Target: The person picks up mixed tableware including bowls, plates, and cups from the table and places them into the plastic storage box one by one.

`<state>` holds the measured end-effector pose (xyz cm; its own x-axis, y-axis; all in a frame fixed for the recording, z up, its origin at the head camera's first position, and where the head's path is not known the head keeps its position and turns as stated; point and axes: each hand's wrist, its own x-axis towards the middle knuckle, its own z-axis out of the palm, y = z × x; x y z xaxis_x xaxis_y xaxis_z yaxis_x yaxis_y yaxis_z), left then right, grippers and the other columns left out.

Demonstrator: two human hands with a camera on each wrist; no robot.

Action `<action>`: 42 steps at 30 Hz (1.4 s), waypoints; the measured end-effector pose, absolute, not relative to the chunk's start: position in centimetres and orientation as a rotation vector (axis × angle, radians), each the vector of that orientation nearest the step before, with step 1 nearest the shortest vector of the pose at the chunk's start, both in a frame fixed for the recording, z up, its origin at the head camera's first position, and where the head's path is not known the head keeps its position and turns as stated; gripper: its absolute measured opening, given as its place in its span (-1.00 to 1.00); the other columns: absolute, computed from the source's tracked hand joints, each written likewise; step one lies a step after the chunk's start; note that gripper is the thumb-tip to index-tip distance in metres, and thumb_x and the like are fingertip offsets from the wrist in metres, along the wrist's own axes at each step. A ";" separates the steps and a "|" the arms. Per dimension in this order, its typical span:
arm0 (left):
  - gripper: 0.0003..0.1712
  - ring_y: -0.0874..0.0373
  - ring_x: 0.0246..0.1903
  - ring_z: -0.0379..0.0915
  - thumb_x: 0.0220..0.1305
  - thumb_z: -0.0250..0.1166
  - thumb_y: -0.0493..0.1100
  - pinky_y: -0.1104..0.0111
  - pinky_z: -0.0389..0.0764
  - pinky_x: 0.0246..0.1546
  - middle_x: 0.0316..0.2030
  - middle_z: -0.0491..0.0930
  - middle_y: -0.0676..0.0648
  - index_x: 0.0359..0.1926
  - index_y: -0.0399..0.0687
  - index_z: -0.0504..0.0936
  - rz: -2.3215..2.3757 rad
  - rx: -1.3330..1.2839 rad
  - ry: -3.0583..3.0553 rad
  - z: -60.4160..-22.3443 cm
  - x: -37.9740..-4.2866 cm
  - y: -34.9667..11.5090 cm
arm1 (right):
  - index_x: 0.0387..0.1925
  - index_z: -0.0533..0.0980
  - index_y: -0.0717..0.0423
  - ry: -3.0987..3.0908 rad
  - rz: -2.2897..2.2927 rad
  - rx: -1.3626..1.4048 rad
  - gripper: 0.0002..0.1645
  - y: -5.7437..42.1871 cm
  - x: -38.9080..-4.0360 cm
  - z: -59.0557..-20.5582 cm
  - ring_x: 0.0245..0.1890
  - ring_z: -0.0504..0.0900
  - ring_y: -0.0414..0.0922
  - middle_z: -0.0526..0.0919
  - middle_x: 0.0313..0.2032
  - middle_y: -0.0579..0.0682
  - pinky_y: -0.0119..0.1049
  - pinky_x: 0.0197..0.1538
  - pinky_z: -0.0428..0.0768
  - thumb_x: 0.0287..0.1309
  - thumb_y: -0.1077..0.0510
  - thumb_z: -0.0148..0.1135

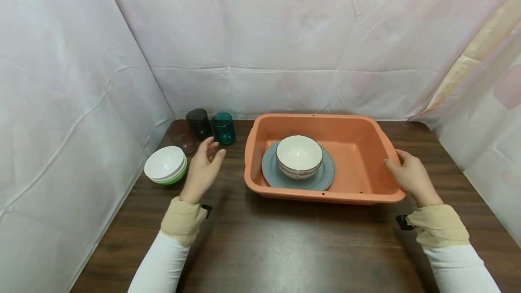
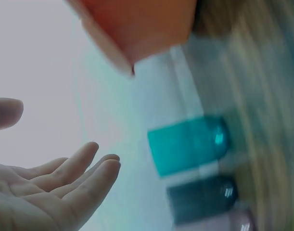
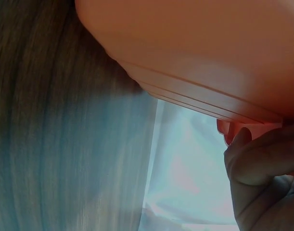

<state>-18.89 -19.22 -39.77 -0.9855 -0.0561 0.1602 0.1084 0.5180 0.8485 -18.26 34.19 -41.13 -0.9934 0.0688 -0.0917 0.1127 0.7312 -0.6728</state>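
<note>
An orange plastic basin [image 1: 350,166] stands on the table, and my right hand [image 1: 412,177] grips its right rim, thumb over the inner side. The right wrist view has the basin's outer wall [image 3: 185,57] and the right hand's curled fingers [image 3: 262,163] at the rim. Inside lies a blue-grey plate [image 1: 270,166] bearing stacked white bowls [image 1: 299,155] with a dark rim. My left hand [image 1: 201,171] is held in the air, empty, fingers spread loosely. Just beyond it are a teal cup [image 1: 223,129], a black cup [image 1: 199,123] and a see-through brownish cup [image 1: 183,143].
A stack of white and green bowls [image 1: 164,164] sits at the table's left edge, left of the left hand. White cloth [image 1: 285,44] hangs behind and on both sides of the dark wooden table [image 1: 293,248].
</note>
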 end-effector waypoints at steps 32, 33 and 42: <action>-0.35 -0.58 0.05 0.60 0.55 0.13 0.00 -0.23 0.67 0.02 0.11 0.67 -0.68 0.16 -0.64 0.65 -0.985 0.554 -2.592 -47.5 -20.8 -41.3 | 0.63 0.08 0.72 2.892 -1.138 0.154 -0.13 33.8 -18.3 -41.2 -0.01 0.78 0.28 0.52 0.32 0.70 -0.42 -0.25 0.62 0.79 0.02 -0.04; -0.37 -0.54 -0.03 0.62 0.55 0.14 -0.01 -0.12 0.65 -0.13 0.04 0.70 -0.66 0.09 -0.62 0.70 -0.964 0.542 -2.616 -47.6 -20.7 -41.3 | 0.63 0.09 0.72 2.893 -1.139 0.153 -0.14 33.8 -18.3 -41.2 -0.02 0.78 0.27 0.52 0.32 0.70 -0.43 -0.25 0.62 0.79 0.02 -0.04; -0.40 -0.30 -0.24 0.63 0.49 0.13 -0.02 0.17 0.53 -0.31 -0.10 0.79 -0.53 0.03 -0.53 0.81 -0.931 0.526 -2.748 -48.8 -21.4 -42.2 | 0.62 0.10 0.72 2.897 -1.146 0.156 -0.14 33.9 -18.1 -41.3 -0.07 0.79 0.21 0.54 0.30 0.70 -0.44 -0.27 0.62 0.79 0.02 -0.03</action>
<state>-21.40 -42.18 -48.78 -0.9185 -0.3898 0.0669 -0.2690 0.7397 0.6169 -18.13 33.89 -41.28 -0.9947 0.0849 -0.0579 0.1015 0.7250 -0.6812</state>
